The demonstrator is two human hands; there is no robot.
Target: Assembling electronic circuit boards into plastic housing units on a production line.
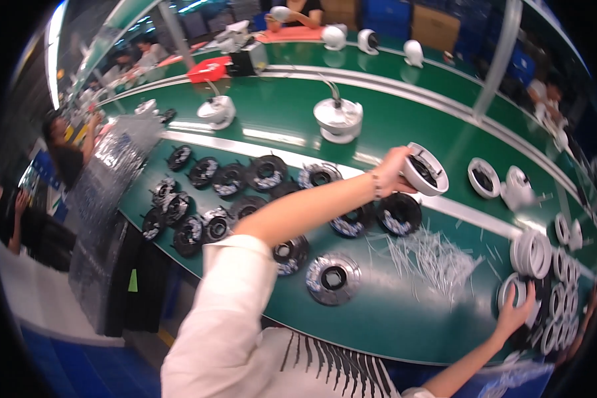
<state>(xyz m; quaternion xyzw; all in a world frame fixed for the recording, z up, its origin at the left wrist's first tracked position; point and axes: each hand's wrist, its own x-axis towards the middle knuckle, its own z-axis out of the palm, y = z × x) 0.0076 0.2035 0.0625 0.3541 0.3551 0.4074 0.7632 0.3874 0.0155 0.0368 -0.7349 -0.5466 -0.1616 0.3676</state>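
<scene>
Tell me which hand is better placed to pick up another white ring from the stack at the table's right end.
Right. The right hand already rests against the white rings there, while the left hand holds a white round housing out over the belt.

I count about sixteen black round parts (pixel 229 179) spread over the left and middle of the green bench (pixel 391 318). Two white domed units with cables (pixel 338 118) stand on the far belt, three smaller white ones (pixel 368 41) farther still. My left hand (pixel 393 171) holds one white ring housing (pixel 425 169); two more (pixel 484 177) lie right of it. One red tray (pixel 207 69) sits far left.
</scene>
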